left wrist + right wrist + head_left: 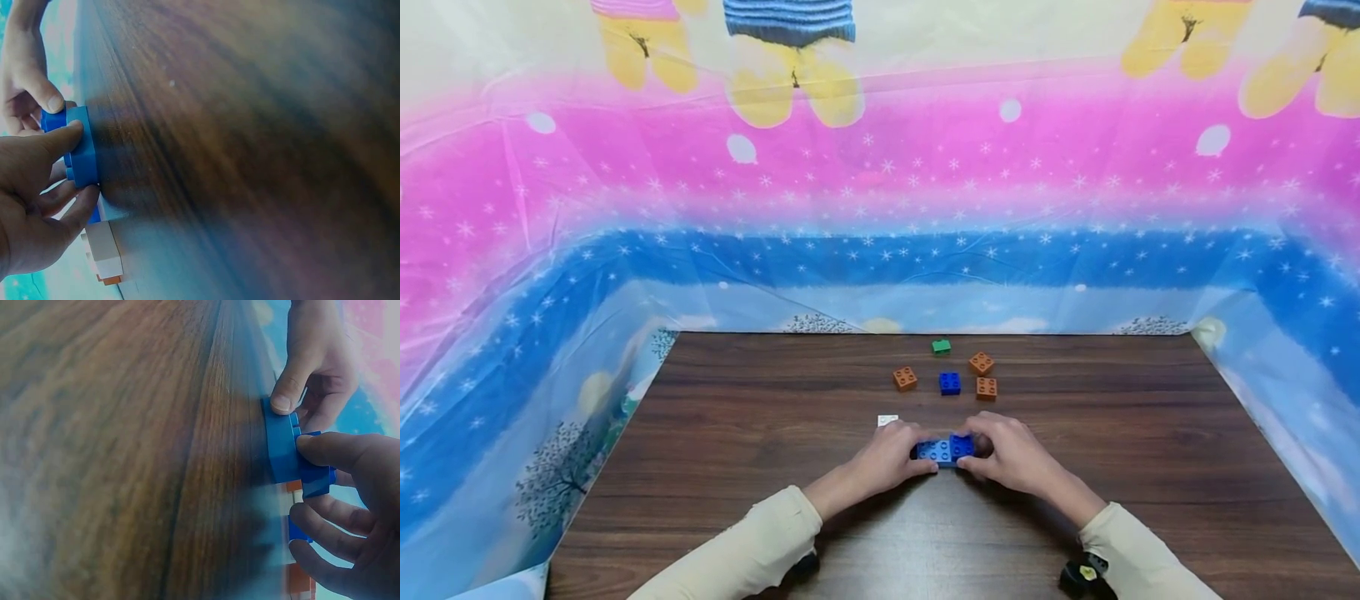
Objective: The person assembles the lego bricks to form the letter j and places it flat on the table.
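Note:
A long light blue toy building brick [934,451] [86,147] [281,447] lies on the table, studs up. My left hand [883,457] grips its left end between thumb and fingers. On the right end sits a square dark blue brick [962,447] [315,479], which my right hand [1015,454] pinches by its sides. Whether the two bricks are pressed fully together cannot be made out. Just beyond the left hand's fingers is a white brick [887,420] [105,250], partly hidden by that hand.
Farther back on the wooden table [737,433] stand another dark blue brick [950,383], three orange bricks [905,378] and a small green brick [941,346]. A printed cloth [880,258] hangs along the table's far edge and both sides.

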`<action>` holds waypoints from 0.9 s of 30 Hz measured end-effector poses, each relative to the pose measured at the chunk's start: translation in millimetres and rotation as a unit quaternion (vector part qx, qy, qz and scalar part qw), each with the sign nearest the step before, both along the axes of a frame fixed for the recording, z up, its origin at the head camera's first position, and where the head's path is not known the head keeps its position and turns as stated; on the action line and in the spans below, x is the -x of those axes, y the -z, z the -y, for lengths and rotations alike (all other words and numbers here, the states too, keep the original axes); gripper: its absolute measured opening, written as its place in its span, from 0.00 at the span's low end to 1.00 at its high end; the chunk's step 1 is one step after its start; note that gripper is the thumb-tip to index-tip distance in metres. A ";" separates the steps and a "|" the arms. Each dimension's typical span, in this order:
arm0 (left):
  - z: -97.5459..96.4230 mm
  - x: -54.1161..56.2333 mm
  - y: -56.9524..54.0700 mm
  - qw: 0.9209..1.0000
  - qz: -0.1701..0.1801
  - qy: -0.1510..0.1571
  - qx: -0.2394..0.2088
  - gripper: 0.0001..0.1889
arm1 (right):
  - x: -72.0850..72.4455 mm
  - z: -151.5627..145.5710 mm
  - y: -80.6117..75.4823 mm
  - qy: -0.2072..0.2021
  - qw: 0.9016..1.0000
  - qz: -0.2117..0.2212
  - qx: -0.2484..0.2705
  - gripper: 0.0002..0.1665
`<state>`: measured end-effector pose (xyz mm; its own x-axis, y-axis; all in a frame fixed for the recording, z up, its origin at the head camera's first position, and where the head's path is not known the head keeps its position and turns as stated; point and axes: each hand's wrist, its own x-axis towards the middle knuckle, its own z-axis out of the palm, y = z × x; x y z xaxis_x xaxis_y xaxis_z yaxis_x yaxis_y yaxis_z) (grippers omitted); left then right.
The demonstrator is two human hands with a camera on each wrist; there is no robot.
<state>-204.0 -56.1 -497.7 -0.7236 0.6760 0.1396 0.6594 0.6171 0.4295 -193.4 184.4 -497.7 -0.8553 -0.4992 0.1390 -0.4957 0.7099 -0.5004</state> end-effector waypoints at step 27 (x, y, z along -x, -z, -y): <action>0.3 1.3 -0.9 1.000 0.004 0.005 0.000 0.25 | 11.2 3.1 9.4 -0.018 1.000 0.013 0.001 0.29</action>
<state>-205.3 -56.4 -496.8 -0.7185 0.6825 0.1339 0.6614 0.6109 0.4351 -204.6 181.4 -507.0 -0.8399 -0.5297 0.1184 -0.5082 0.6910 -0.5140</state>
